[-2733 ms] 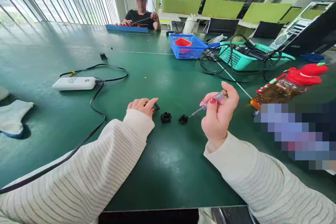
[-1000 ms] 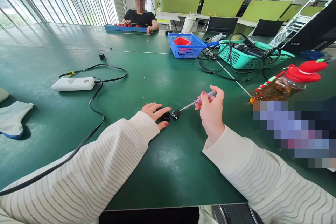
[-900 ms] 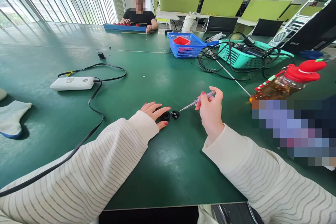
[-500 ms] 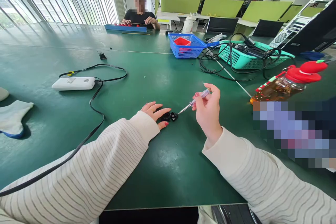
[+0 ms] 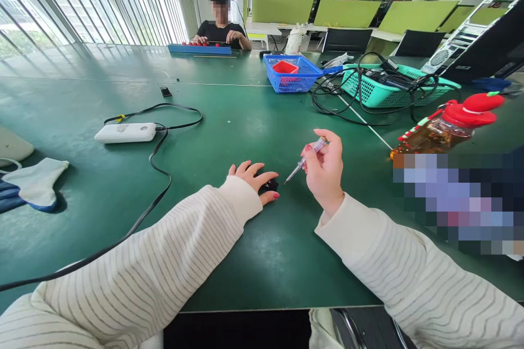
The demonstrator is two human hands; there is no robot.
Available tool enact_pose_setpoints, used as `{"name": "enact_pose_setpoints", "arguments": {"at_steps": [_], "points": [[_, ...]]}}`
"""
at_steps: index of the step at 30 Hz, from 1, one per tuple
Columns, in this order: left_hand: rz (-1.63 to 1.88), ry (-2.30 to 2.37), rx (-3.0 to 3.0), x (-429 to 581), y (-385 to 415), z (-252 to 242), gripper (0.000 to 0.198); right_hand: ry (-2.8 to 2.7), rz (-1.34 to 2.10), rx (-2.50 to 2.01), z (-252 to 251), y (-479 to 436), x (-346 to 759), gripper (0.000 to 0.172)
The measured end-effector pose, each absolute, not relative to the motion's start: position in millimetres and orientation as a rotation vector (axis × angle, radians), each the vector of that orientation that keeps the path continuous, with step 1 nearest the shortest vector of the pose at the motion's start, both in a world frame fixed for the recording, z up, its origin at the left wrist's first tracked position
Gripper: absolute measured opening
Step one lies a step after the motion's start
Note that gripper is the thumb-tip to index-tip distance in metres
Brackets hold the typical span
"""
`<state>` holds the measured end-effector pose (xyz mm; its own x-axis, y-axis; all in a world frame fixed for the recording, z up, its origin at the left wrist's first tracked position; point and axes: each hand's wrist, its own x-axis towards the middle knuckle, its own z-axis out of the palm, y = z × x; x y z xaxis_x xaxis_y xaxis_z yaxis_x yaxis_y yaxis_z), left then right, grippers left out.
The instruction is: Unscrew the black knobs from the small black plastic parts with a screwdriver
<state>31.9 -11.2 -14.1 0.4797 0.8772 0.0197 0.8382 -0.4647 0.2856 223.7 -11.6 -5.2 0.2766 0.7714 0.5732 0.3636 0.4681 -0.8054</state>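
Note:
My right hand [image 5: 326, 172] is closed round the clear handle of a slim screwdriver [image 5: 297, 167]. Its metal shaft slants down to the left, with the tip just right of a small black part [image 5: 269, 186] and a little apart from it. That part lies on the green table, its kind too small to tell. My left hand [image 5: 254, 178] rests over it, thumb on the near side and index finger on the far side, gripping it; the other fingers are spread on the table. The palm and fingers hide some of the black part.
Left are a white power bank [image 5: 126, 132] with a black cable and a glove [image 5: 41, 182]. Behind stand a blue basket [image 5: 291, 84], a teal basket [image 5: 370, 97] with cables, and a red-capped bottle [image 5: 450, 128]. A person [image 5: 223, 32] sits opposite at a blue rack [image 5: 200, 49].
My left hand has shifted right and covers more of the black part. The screwdriver tip has come away from the part, moving slightly right and down. The view has turned slightly.

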Motion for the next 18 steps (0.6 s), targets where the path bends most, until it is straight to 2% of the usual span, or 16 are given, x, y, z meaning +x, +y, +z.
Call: {"name": "enact_pose_setpoints", "arguments": {"at_steps": [2, 5, 12, 18], "points": [[0.222, 1.489, 2.483, 37, -12, -12, 0.042, -1.323, 0.358, -1.119, -7, -8, 224, 0.032], [0.203, 1.483, 2.492, 42, -16, -10, 0.034, -1.303, 0.346, -1.126, -9, -4, 225, 0.032], [0.147, 1.427, 2.55, 18, -51, -21, 0.034, -1.301, 0.305, -1.166, -9, -6, 229, 0.034], [0.261, 1.492, 2.676, -81, -81, -27, 0.03, -1.303, 0.337, -1.181, -7, -7, 231, 0.035]]}}
